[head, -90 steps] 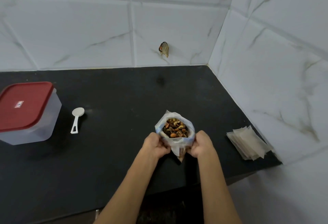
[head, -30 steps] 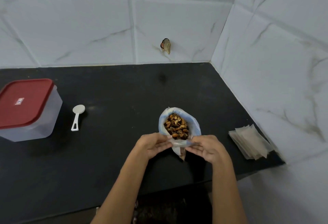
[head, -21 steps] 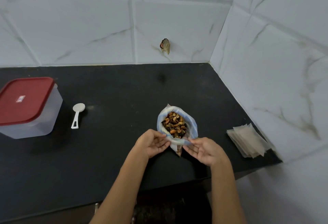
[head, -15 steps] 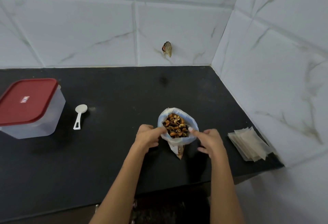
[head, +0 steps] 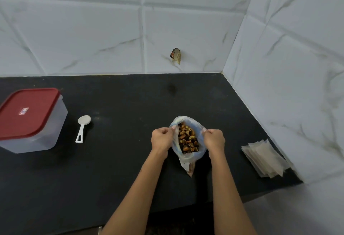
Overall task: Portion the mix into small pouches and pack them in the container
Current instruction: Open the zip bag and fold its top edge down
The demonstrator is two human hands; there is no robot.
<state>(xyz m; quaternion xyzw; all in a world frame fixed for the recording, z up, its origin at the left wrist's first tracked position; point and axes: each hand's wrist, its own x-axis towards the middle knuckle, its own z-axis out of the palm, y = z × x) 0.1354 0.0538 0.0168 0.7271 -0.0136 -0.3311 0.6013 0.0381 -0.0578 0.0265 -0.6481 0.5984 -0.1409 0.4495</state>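
Bag of mix (head: 188,142) on the black counter (head: 121,160), its mouth pinched open by my left hand (head: 161,138) and right hand (head: 214,138), bottom contents hidden; pouches (head: 265,158) right, spoon (head: 82,128) and lidded container (head: 31,121) left.

1. The left hand (head: 162,138) is curled into a loose fist, knuckles up, thumb and fingertips pinched together at its inner side.
2. The right hand (head: 214,138) mirrors it, just apart, pinching at its inner side.
3. Both forearms are bare and reach forward from the near edge of the counter, angling slightly inward towards the hands.
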